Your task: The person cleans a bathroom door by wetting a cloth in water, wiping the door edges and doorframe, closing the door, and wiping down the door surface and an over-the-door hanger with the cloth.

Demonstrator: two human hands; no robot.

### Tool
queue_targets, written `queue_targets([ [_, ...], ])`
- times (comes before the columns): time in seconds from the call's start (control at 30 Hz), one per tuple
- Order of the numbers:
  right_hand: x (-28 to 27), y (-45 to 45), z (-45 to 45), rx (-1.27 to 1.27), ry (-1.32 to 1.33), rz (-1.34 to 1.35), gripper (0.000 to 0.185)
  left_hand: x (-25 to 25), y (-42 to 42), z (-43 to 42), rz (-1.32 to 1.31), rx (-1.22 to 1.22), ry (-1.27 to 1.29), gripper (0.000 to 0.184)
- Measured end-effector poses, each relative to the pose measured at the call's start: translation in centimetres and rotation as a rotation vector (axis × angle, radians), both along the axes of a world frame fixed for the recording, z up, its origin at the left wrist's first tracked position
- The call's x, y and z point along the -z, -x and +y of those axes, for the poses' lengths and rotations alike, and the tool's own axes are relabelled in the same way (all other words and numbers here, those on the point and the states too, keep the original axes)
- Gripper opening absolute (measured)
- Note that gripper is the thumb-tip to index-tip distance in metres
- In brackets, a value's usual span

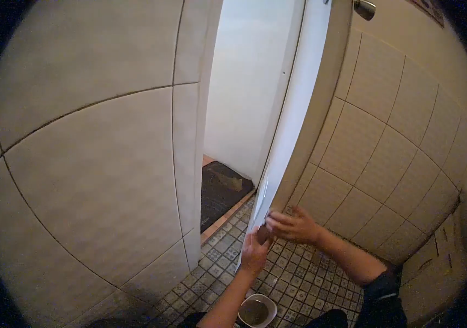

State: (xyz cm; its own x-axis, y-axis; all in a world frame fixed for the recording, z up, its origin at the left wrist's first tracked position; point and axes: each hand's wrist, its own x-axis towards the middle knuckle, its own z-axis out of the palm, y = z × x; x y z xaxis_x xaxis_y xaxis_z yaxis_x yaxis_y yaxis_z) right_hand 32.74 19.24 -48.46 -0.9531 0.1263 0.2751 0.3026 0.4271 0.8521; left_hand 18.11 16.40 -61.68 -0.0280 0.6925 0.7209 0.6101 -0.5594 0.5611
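My left hand [253, 252] is low beside the open door's edge, its fingers closed around a small flat brown piece [263, 235]. What that piece is made of, I cannot make out. Just to the right, my right hand [293, 226] reaches across with its fingers stretched toward the piece; whether they touch it is unclear. Both hands are close to the lower part of the white door [305, 117]. Below them on the floor stands a small white tub [272, 311] with something brownish in it.
Patterned small tiles cover the floor [293, 276]. A dark mat [225, 191] lies beyond the doorway. Large pale wall tiles [91, 180] rise at the left. A door handle [364, 9] sticks out at the top, and a cardboard box [433, 268] stands at the right.
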Motion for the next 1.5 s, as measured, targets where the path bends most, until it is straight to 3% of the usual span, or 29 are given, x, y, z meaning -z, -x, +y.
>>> queue_targets([
  [0.1, -5.2, -0.2, 1.9, -0.053, -0.113, 0.171, 0.024, -0.7, 0.3, -0.1, 0.116, -0.068, -0.071, 0.019],
  [0.2, -10.7, 1.8, 1.1, 0.014, -0.157, 0.463, 0.023, -0.1, 1.0, 0.3, 0.292, -0.077, -0.138, 0.043],
  [0.23, -11.2, 2.1, 1.0, 0.048, -0.152, 0.550, 0.022, -0.1, 0.8, 0.1, 0.192, -0.045, -0.084, 0.043],
  [0.3, -7.5, 1.7, 2.2, 0.071, -0.252, 0.503, 0.022, -0.6, 0.4, -0.2, -0.012, 0.004, 0.016, 0.044],
  [0.33, -4.9, 1.6, 2.5, 0.080, -0.302, 0.477, 0.022, -0.8, 0.3, -0.2, 0.020, -0.020, 0.004, 0.036],
  [0.47, 5.2, 0.8, -0.4, -0.003, 0.113, 0.195, 0.013, -0.3, 0.2, 0.1, 0.105, -0.055, -0.029, 0.028],
  [0.63, 0.0, 0.0, 0.9, -0.152, 0.008, 0.024, 0.009, -0.9, 0.3, -0.1, 0.057, -0.011, -0.026, 0.019],
  [0.7, -3.8, -0.1, 1.8, -0.069, -0.110, 0.266, 0.025, 0.4, 0.4, 0.4, 0.196, -0.049, -0.089, 0.016],
  [0.77, -9.2, 0.9, 1.2, -0.040, -0.168, 0.408, 0.021, -0.2, 0.3, 0.0, 0.102, -0.018, -0.020, 0.014],
  [0.87, -6.3, 1.2, 1.3, -0.036, -0.131, 0.439, 0.019, -0.7, 0.3, 0.0, 0.076, -0.023, -0.024, 0.015],
  [0.9, -3.4, 0.7, 1.5, -0.026, -0.193, 0.339, 0.021, -0.7, 0.3, -0.1, 0.083, -0.038, -0.041, 0.016],
  [0.97, 1.2, 0.4, 0.4, -0.084, -0.053, 0.137, 0.012, -0.1, 0.1, 0.2, -0.068, -0.013, 0.040, 0.015],
  [1.03, 1.7, 0.1, 0.7, -0.099, 0.018, 0.057, 0.013, 0.8, -0.1, 0.9, -0.066, -0.027, 0.047, 0.014],
  [1.1, 1.1, -0.3, 0.8, -0.125, 0.008, 0.036, 0.012, 1.3, -0.1, 1.0, 0.043, -0.054, 0.003, 0.014],
  [1.17, -2.9, -0.3, 1.6, -0.170, -0.097, 0.060, 0.010, 0.3, 0.1, 0.4, 0.031, -0.039, -0.014, 0.014],
  [1.23, -8.8, 0.2, 1.1, -0.060, -0.213, 0.225, 0.015, -0.1, 0.2, 0.1, 0.067, -0.040, -0.040, 0.014],
  [1.3, -10.0, 1.3, 1.1, -0.057, -0.206, 0.360, 0.015, 0.1, 0.5, 0.4, 0.224, -0.072, -0.117, 0.013],
  [1.37, -8.8, 1.6, 1.3, -0.070, -0.178, 0.404, 0.012, 0.4, 0.1, 0.3, 0.079, -0.029, -0.014, 0.013],
  [1.43, -2.9, 1.0, 1.5, -0.097, -0.123, 0.351, 0.004, 0.2, 0.1, 0.1, -0.001, -0.024, 0.050, 0.013],
  [1.5, 2.7, 0.4, 0.3, -0.115, 0.080, 0.145, 0.010, -0.1, 0.0, 0.1, 0.003, -0.039, 0.054, 0.014],
])
